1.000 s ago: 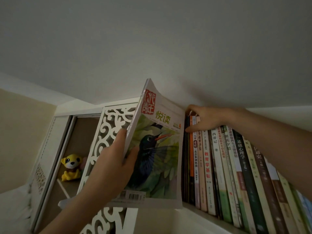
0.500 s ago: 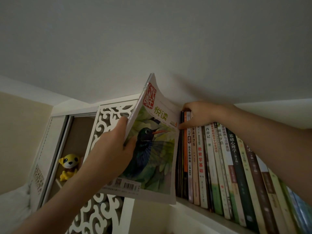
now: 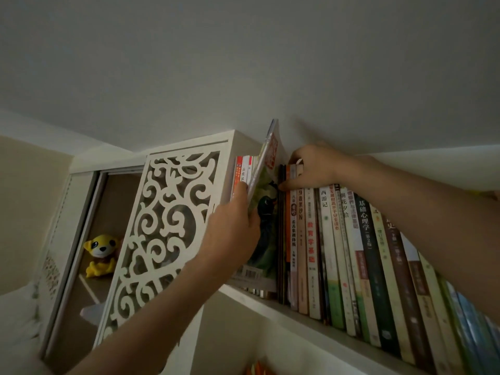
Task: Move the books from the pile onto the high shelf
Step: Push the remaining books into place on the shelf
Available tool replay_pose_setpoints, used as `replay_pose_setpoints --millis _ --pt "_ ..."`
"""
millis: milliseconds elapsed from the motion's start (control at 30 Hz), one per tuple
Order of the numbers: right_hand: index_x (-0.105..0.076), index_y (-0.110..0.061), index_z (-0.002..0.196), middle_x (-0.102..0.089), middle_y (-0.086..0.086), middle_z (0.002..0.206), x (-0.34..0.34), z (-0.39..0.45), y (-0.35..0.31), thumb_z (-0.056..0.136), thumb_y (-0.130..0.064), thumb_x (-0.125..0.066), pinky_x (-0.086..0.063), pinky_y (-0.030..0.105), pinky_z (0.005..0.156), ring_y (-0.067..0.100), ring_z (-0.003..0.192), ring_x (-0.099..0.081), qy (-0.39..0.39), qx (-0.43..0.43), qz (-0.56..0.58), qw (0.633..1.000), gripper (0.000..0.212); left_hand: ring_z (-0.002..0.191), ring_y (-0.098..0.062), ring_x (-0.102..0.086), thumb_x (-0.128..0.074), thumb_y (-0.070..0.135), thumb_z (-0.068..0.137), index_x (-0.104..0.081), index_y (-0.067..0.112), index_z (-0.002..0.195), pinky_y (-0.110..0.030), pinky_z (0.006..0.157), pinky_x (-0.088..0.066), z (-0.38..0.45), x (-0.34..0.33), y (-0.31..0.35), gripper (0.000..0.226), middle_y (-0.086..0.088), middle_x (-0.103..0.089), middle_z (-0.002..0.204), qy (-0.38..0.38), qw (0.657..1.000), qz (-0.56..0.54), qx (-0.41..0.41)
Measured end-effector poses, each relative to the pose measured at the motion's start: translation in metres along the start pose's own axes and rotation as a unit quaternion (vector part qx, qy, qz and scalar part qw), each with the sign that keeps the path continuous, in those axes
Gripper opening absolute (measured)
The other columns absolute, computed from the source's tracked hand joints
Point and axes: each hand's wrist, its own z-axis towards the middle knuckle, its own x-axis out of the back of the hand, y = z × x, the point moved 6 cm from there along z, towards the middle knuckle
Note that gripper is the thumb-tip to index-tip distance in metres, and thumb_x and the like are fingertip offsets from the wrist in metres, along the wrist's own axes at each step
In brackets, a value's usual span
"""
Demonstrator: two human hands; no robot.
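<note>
Magazine (image 3: 266, 212), gripped by left hand (image 3: 232, 234), sits half-inserted on the high shelf (image 3: 311, 324) while right hand (image 3: 311, 169) grips neighbouring spines; pile unseen.

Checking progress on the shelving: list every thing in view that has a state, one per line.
bird magazine: upright, partly slid into the row, top corner bent.
left hand: grips the magazine.
right hand: holds back the tops of the shelved books.
shelved books: upright, leaning slightly.
high shelf: nearly full.
carved sliding door: slid aside, cabinet open.
plush toy: sitting inside the cabinet.
</note>
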Motion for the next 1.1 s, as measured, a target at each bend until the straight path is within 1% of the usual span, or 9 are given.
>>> replay_pose_setpoints --millis 100,233,333,467,600,700,867,967,1100 --pt "-0.059 -0.015 0.118 -0.067 0.004 0.106 -0.001 0.0 0.001 0.069 -0.057 -0.075 -0.049 0.025 0.066 0.016 0.084 -0.064 0.0 -0.002 0.008 1.0 0.067 0.093 -0.014 -0.057 -0.033 0.042 0.098 -0.037 0.027 0.12 -0.037 0.077 -0.056 -0.009 -0.032 -0.015 0.027 0.003 -0.054 0.114 0.054 0.996 -0.067 0.024" --pt "-0.046 -0.017 0.139 -0.06 0.006 0.129 0.0 -0.001 0.002 0.07 -0.055 -0.075 -0.048 0.03 0.086 0.022 0.108 -0.062 -0.008 -0.008 0.017 1.0 0.085 0.126 -0.015 -0.021 -0.01 0.058 0.092 -0.024 0.046 0.138 -0.046 0.11 -0.019 -0.024 -0.061 -0.024 0.049 0.007 -0.026 0.136 0.072 0.99 -0.09 0.084" --pt "-0.035 -0.028 0.146 -0.054 0.006 0.137 0.0 -0.003 -0.001 0.074 -0.053 -0.073 -0.043 0.034 0.097 0.024 0.119 -0.056 -0.028 0.009 0.012 0.999 0.085 0.14 -0.02 -0.003 -0.009 0.062 0.095 0.005 0.064 0.138 -0.051 0.113 -0.006 -0.017 -0.063 -0.031 0.045 0.014 -0.006 0.149 -0.029 0.992 -0.09 0.087" --pt "-0.024 -0.034 0.149 -0.049 0.004 0.142 -0.003 -0.002 0.0 0.078 -0.051 -0.07 -0.042 0.033 0.096 0.024 0.121 -0.055 -0.055 0.013 0.015 0.998 0.086 0.143 -0.023 0.002 -0.036 0.057 0.095 -0.007 0.073 0.13 -0.059 0.115 -0.012 -0.012 -0.052 -0.046 0.048 0.018 -0.003 0.151 -0.143 0.967 -0.196 0.084" --pt "-0.025 -0.029 0.149 -0.044 -0.006 0.147 -0.005 0.003 0.001 0.078 -0.049 -0.07 -0.037 0.036 0.108 0.016 0.13 -0.047 -0.078 0.025 0.03 0.996 0.087 0.143 -0.025 0.01 -0.033 0.07 0.077 0.005 0.082 0.12 -0.063 0.113 -0.007 -0.011 -0.058 -0.049 0.059 0.022 0.008 0.15 -0.119 0.982 -0.142 0.034" --pt "-0.034 -0.031 0.144 -0.057 -0.009 0.132 -0.009 0.007 0.007 0.075 -0.056 -0.07 -0.044 0.039 0.104 0.011 0.116 -0.059 -0.116 0.018 0.038 0.992 0.082 0.141 -0.022 0.014 -0.024 0.08 0.073 0.015 0.076 0.125 -0.059 0.111 0.001 -0.008 -0.071 -0.05 0.064 0.018 0.016 0.151 -0.071 0.995 -0.072 0.016" --pt "-0.012 -0.039 0.149 -0.039 -0.008 0.149 -0.008 0.006 -0.001 0.075 -0.057 -0.067 -0.044 0.037 0.102 0.015 0.126 -0.052 -0.13 0.025 0.064 0.989 0.094 0.141 -0.016 0.014 0.007 0.085 0.069 0.017 0.066 0.134 -0.053 0.113 0.0 -0.011 -0.074 -0.054 0.068 0.012 0.014 0.153 0.004 1.0 0.008 -0.021" --pt "-0.022 -0.034 0.147 -0.04 -0.005 0.15 -0.006 0.009 -0.008 0.068 -0.077 -0.05 -0.045 0.037 0.096 0.017 0.121 -0.055 -0.087 -0.004 0.022 0.996 0.095 0.142 -0.028 -0.006 0.01 0.08 0.077 0.009 0.062 0.14 -0.057 0.111 -0.015 -0.013 -0.079 -0.057 0.065 0.0 -0.005 0.155 0.025 0.999 0.044 -0.014" --pt "-0.036 -0.024 0.136 -0.055 0.001 0.135 -0.007 0.018 -0.016 0.075 -0.071 -0.057 -0.052 0.033 0.08 0.018 0.102 -0.063 -0.038 -0.021 -0.014 0.999 0.08 0.133 -0.031 -0.034 -0.001 0.072 0.089 -0.007 0.05 0.147 -0.054 0.1 -0.038 -0.008 -0.076 -0.056 0.062 -0.009 -0.032 0.147 0.01 0.997 0.081 -0.012"
